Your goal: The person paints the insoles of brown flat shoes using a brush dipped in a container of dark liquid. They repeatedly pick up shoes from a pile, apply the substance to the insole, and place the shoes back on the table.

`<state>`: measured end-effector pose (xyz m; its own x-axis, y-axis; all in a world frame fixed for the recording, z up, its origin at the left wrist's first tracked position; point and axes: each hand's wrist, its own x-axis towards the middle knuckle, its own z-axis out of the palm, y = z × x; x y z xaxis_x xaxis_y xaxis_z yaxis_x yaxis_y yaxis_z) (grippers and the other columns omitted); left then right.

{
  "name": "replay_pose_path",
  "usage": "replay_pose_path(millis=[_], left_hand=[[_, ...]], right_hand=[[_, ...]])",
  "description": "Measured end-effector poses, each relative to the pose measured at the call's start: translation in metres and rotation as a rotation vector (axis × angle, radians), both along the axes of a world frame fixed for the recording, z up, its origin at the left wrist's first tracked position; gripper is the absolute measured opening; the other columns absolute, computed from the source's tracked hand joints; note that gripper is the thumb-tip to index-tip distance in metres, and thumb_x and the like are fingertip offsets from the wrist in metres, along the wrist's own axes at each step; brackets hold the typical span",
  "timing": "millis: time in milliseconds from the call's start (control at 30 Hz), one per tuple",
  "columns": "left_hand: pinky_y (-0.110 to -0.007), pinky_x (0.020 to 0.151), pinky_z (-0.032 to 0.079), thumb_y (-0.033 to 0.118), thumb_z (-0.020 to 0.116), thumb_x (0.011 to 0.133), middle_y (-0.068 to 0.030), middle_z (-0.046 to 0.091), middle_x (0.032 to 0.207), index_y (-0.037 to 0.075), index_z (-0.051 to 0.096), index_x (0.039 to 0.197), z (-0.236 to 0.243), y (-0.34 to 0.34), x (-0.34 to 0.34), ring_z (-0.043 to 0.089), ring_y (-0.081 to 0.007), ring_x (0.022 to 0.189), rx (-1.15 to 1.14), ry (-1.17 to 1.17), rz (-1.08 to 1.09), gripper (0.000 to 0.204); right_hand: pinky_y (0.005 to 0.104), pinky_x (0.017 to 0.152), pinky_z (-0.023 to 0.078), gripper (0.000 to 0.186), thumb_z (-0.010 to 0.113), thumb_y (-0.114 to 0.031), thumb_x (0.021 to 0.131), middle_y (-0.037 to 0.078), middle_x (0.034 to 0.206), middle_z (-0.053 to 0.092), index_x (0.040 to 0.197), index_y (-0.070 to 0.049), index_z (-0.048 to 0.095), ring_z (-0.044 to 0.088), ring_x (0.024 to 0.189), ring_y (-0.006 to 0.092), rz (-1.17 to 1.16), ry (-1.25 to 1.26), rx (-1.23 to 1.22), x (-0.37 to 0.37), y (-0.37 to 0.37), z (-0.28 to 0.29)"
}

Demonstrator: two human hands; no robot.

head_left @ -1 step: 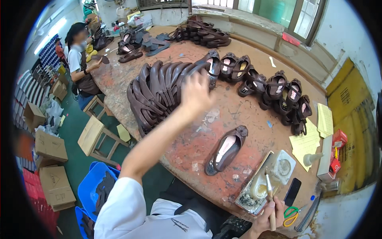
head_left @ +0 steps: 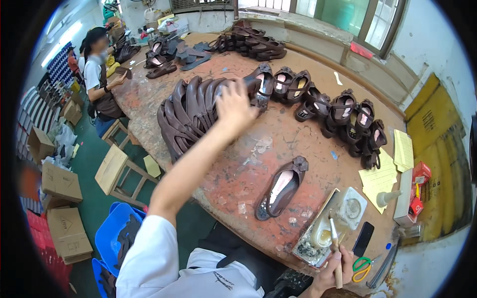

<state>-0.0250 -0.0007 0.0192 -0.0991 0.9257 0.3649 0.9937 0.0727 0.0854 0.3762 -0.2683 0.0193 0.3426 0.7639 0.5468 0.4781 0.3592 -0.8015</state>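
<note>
Worn reddish tabletop (head_left: 278, 144), row of brown soles (head_left: 191, 114) leaning at its left part under left hand (head_left: 236, 102) with open grip, single dark shoe (head_left: 280, 188) nearer, small brush (head_left: 334, 248) inside closed right hand (head_left: 333, 270).

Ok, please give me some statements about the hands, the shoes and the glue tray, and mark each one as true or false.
1. The left hand reaches to the stack of brown soles. True.
2. The right hand holds scissors. False: it holds a brush; the green-handled scissors lie on the table.
3. A single brown shoe lies alone near the glue tray. True.
4. The single shoe is inside the glue tray. False: it lies on the table beside it.
5. A blue bin stands on the table. False: it is on the floor.
</note>
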Motion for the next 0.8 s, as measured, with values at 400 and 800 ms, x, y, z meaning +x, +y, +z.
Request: replay_pose_path(millis=[400,800], left_hand=[[-0.044,0.084,0.057,-0.004,0.063,0.091,-0.0181,0.063,0.101,-0.009,0.060,0.147,-0.017,0.005,0.000,0.065,-0.0331,0.094,0.612,0.001,-0.638,0.056],[-0.044,0.097,0.056,0.018,0.062,0.111,-0.0264,0.078,0.123,-0.002,0.068,0.140,-0.079,0.008,-0.044,0.076,-0.0327,0.113,0.070,-1.357,-0.063,0.036]], right_hand=[[0.0404,0.067,0.057,0.027,0.074,-0.016,0.106,0.020,0.085,0.078,0.105,0.011,0.080,0.070,0.069,0.0270,-0.090,-0.305,0.039,-0.026,-0.020,0.037],[0.0319,0.068,0.052,0.018,0.069,-0.005,0.099,0.017,0.087,0.074,0.107,0.009,0.076,0.070,0.076,0.0220,0.020,-0.217,-0.120,-0.026,-0.019,0.006]])
